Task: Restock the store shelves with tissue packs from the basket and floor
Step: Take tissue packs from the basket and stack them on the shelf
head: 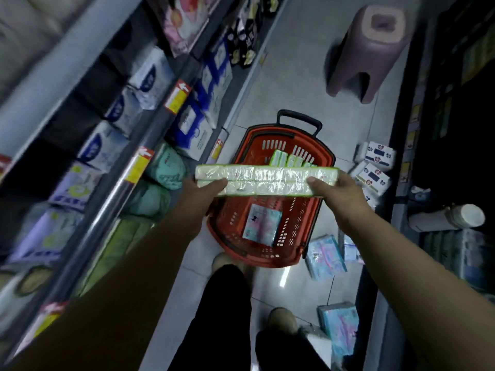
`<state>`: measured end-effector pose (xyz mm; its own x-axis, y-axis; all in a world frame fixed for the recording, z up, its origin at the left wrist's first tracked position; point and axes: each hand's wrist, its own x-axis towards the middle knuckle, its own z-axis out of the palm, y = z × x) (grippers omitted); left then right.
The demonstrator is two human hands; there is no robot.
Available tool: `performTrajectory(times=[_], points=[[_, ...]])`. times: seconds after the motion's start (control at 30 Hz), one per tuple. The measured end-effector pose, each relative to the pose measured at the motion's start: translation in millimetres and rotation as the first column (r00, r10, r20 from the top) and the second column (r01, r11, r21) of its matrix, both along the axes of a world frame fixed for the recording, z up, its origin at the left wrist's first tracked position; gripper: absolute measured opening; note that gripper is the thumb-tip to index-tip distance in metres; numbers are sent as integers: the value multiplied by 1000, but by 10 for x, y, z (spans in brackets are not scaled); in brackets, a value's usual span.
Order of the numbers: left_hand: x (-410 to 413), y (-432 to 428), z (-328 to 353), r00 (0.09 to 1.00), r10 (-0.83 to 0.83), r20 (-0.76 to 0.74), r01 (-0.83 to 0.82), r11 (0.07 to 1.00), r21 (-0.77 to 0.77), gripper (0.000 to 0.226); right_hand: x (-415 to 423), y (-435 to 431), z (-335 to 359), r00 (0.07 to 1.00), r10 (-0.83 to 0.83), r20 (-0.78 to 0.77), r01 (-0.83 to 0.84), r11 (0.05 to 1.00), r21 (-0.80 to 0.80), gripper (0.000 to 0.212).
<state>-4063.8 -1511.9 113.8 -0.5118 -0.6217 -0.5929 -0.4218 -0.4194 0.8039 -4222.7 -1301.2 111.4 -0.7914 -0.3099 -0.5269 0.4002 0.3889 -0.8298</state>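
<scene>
Forearms are stretched forward, and a long green-edged tissue pack (267,180) is clasped at its ends by the left grip (206,192) and the right grip (338,197), level above the red basket (328,159) on the floor (289,84). It is best kept flat and held at both ends while swung to the shelves (107,210) on the left, then slid in lengthwise behind the front edge so the thin wrap is not snagged.
</scene>
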Motion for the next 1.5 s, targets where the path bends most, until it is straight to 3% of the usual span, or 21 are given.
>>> performTrajectory(times=[0.07,0.2,0.43,0.63,0.73,0.8,0.87,1.03,1.17,1.37,1.5], points=[[240,119,389,999,35,9,-34,997,-72,59,120,13,381,998,51,-34,-52,998,-31,32],[776,328,1175,994,110,-3,-108,975,-194,54,441,17,1141,971,204,-121,-210,977,-41,33],[1618,696,2497,963,249,-104,-270,893,-361,40,1080,-8,2317,936,289,-201,-316,941,-119,28],[2261,720,3439,915,365,-170,-400,778,-485,53,1603,-327,3215,900,344,-267,-407,883,-233,19],[2526,630,3883,886,400,-233,-460,702,-543,44,1781,-576,3592,874,372,-313,-465,828,-314,43],[2688,596,4162,870,420,-259,-488,658,-573,45,1920,-743,3862,853,384,-355,-500,797,-340,86],[2877,573,4405,843,464,-273,-527,605,-597,49,2066,-877,4126,828,401,-392,-541,753,-374,114],[3306,690,4940,722,584,-370,-652,397,-646,66,2407,-1098,4725,770,432,-470,-629,640,-441,93],[3631,806,5340,630,617,-471,-710,212,-671,63,2781,-1265,5165,697,427,-576,-711,514,-479,96],[4225,904,5865,545,626,-557,-740,47,-671,54,3363,-1547,5674,608,455,-650,-792,296,-534,101],[4575,823,6182,525,622,-580,-732,-16,-681,49,3747,-1791,6034,564,427,-707,-822,206,-531,101]])
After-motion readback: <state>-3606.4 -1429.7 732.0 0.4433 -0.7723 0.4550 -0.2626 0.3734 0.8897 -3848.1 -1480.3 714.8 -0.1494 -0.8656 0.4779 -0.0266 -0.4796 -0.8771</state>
